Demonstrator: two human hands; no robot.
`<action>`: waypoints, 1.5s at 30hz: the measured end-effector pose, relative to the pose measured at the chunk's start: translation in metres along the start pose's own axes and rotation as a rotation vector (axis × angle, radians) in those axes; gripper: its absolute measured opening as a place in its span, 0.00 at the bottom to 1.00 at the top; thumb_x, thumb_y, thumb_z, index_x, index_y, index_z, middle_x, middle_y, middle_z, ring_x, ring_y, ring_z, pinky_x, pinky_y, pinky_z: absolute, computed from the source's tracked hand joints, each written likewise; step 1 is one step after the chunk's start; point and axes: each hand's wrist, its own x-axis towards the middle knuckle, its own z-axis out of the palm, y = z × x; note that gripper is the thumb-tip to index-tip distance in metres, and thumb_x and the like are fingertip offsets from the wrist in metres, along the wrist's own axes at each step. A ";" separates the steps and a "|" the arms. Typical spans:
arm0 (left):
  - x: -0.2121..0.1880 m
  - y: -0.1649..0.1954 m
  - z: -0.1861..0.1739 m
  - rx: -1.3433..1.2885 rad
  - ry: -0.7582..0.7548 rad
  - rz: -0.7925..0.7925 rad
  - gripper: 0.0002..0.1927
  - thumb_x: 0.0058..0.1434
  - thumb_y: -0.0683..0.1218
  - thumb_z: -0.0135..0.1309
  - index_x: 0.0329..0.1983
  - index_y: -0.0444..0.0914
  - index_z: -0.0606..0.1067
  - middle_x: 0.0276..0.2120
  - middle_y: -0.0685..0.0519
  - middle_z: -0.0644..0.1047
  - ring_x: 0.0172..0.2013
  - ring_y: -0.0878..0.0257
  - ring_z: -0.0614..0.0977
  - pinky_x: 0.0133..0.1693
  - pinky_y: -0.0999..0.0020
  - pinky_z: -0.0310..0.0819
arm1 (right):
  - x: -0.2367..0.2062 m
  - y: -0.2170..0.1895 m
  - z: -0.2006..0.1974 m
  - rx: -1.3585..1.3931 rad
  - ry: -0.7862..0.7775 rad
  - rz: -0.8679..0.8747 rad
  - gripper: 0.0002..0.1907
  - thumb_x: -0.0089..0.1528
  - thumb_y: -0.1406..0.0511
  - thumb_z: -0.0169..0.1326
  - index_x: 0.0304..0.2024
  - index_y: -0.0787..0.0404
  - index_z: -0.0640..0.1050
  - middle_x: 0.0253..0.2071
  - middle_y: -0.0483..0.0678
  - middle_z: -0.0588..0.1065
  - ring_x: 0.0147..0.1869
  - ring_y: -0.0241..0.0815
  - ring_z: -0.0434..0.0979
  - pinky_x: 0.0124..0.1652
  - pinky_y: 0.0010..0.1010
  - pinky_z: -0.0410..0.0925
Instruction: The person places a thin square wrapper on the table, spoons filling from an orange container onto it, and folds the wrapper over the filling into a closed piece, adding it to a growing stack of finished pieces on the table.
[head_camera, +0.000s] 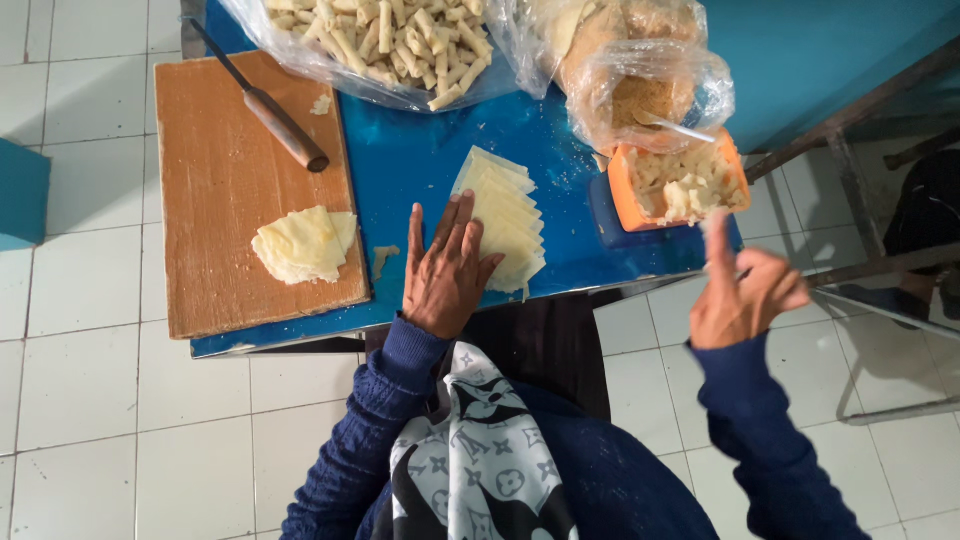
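The fanned stack of pastry wrappers (508, 215) lies at the centre of the blue tabletop (420, 160). The left hand (447, 268) rests flat on the stack's 8 o'clock edge, fingers spread, gripping nothing. The right hand (742, 292) is raised off the tabletop's 4 o'clock corner, index finger extended, remaining fingers curled, holding nothing; it is nearest the orange tub of filling (680, 183).

To separate one sheet cleanly, press lightly on the stack and peel from a staggered edge, so the sheets beneath stay put.

At 9 o'clock from the stack lies a wooden cutting board (230, 190) carrying a second wrapper pile (305, 243) and a knife (262, 100). At 12 o'clock a clear bag of finished rolls (385, 40); at 1 o'clock a bag of breadcrumbs (645, 90).
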 end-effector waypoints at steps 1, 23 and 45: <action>-0.001 0.000 0.000 -0.002 0.003 0.005 0.36 0.68 0.52 0.58 0.70 0.42 0.51 0.71 0.40 0.64 0.71 0.46 0.66 0.72 0.35 0.41 | 0.005 0.009 0.002 -0.056 0.005 0.008 0.43 0.62 0.77 0.52 0.80 0.48 0.64 0.47 0.50 0.59 0.56 0.54 0.59 0.59 0.49 0.51; 0.002 -0.001 -0.002 -0.031 -0.103 -0.087 0.24 0.69 0.54 0.56 0.58 0.33 0.70 0.72 0.41 0.61 0.72 0.48 0.63 0.73 0.35 0.40 | 0.118 0.044 -0.028 0.236 -0.085 -0.256 0.09 0.74 0.65 0.57 0.56 0.52 0.81 0.44 0.47 0.73 0.49 0.49 0.73 0.49 0.40 0.66; -0.001 0.023 -0.032 0.055 0.012 -0.221 0.23 0.62 0.51 0.60 0.59 0.40 0.73 0.61 0.46 0.67 0.60 0.49 0.69 0.60 0.47 0.58 | 0.214 0.040 0.090 -0.149 -0.156 -0.366 0.07 0.68 0.64 0.60 0.34 0.54 0.82 0.29 0.46 0.76 0.40 0.42 0.71 0.52 0.34 0.65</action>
